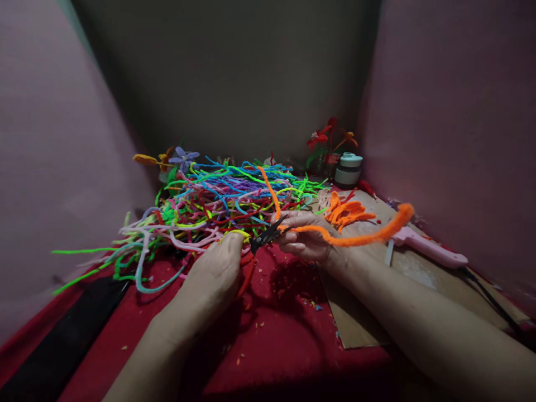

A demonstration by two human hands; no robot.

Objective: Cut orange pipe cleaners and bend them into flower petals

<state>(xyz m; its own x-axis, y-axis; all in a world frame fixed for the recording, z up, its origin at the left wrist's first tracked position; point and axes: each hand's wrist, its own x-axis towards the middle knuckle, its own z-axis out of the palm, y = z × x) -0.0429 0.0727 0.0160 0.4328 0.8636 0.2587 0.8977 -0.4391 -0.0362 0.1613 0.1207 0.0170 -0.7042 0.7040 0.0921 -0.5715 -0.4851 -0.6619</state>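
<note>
My left hand [221, 262] is wrapped round a pair of long-nose pliers [263, 239] with dark jaws and red handles. The jaws point up and to the right, slightly apart, at the fingertips of my right hand [307, 237]. An orange pipe cleaner [355, 239] is pinched in that right hand. One end of it sticks up towards the back, and the other curves out to the right over my forearm. The jaws meet the orange stem near the fingers; whether they touch it I cannot tell.
Behind my hands lies a big tangle of coloured pipe cleaners [234, 192]. On the right, a board [360, 329] carries an orange bundle [347, 211] and a pink glue gun [435, 248]. Beyond stand a lidded jar [348, 168] and red flowers [320, 137]. Scraps dot the red cloth [272, 346].
</note>
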